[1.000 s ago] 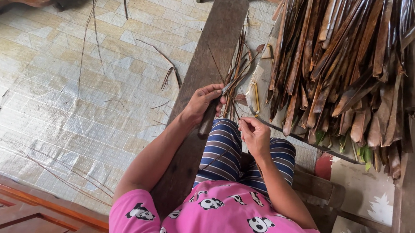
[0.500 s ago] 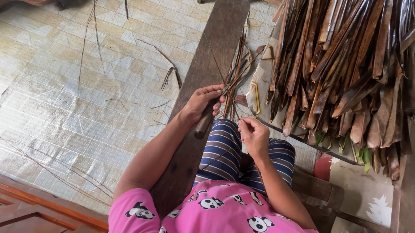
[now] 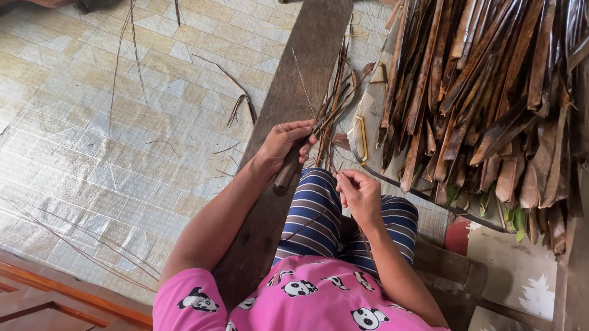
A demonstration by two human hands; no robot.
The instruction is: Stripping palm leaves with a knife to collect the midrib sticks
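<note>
Here, a wooden-handled knife (image 3: 293, 160) is gripped in the closed left hand (image 3: 283, 143). A thin leaf rib (image 3: 327, 150) is pinched by the right hand (image 3: 359, 194). Brown dried palm leaves (image 3: 484, 75) are stacked beside them.

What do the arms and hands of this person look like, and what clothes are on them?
Both arms are bare from the short sleeves down. The left hand and the right hand wear no gloves, and no rings, watch or bracelets can be seen. The shirt is bright pink with a pattern of small black and white pandas. Below it are trousers with dark blue and white stripes.
</note>
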